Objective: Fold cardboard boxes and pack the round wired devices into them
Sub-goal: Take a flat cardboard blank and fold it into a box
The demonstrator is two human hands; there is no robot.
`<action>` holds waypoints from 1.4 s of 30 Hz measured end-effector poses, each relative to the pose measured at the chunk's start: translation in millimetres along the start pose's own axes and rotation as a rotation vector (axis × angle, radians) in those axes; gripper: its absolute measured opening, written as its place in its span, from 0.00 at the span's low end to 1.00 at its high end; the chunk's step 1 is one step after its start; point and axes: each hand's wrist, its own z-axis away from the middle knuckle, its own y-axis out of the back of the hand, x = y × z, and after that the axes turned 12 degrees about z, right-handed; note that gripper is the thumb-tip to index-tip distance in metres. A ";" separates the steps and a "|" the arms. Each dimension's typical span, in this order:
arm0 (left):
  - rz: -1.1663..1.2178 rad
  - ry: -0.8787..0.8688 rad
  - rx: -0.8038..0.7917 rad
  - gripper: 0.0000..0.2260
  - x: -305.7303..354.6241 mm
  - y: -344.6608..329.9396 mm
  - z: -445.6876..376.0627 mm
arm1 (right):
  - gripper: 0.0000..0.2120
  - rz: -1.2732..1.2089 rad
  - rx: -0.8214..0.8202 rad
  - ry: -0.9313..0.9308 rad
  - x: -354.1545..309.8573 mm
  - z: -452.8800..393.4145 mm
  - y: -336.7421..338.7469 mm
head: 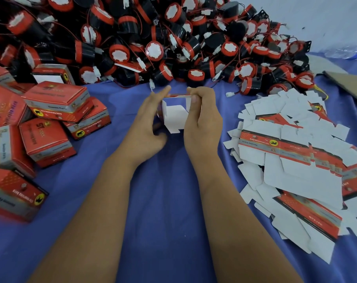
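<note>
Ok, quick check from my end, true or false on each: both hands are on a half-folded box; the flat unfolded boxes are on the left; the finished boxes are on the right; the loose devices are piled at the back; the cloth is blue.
1. Both hands hold a half-folded box. True: the left hand and right hand grip it from either side.
2. The flat box blanks lie on the left. False: they are on the right.
3. The folded boxes are on the right. False: they are on the left.
4. The round wired devices are piled at the back. True.
5. The cloth is blue. True.
</note>
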 end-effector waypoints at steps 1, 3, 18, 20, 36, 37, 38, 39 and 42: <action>-0.029 -0.018 0.006 0.39 1.1 -1.2 0.2 | 0.13 -0.004 0.003 -0.008 0.2 -0.2 0.2; -0.072 -0.065 0.079 0.31 2.0 -2.2 -0.1 | 0.12 -0.043 0.009 -0.008 0.1 -0.5 1.2; 0.114 -0.111 0.243 0.13 16.6 -2.5 1.4 | 0.25 -0.694 -0.301 -0.505 10.1 -18.9 7.7; 0.256 -0.123 0.234 0.14 18.4 -3.7 2.1 | 0.28 -0.658 -0.390 -0.422 8.9 -15.2 3.6; 0.452 -0.004 0.179 0.21 14.7 -7.6 -3.5 | 0.10 -0.636 -0.431 -0.461 4.6 -7.3 -11.7; 0.392 0.000 0.190 0.18 14.8 -8.7 -3.4 | 0.10 -0.638 -0.430 -0.460 4.4 -7.5 -11.8; 0.345 -0.011 0.203 0.15 15.2 -9.8 -3.4 | 0.10 -0.639 -0.431 -0.460 4.2 -7.5 -12.0; 0.316 -0.025 0.215 0.14 15.4 -11.0 -3.5 | 0.11 -0.639 -0.437 -0.458 4.3 -7.3 -11.9; 0.307 -0.024 0.255 0.16 14.6 -11.9 -4.8 | 0.13 -0.706 -0.489 -0.454 5.9 -6.4 -11.3</action>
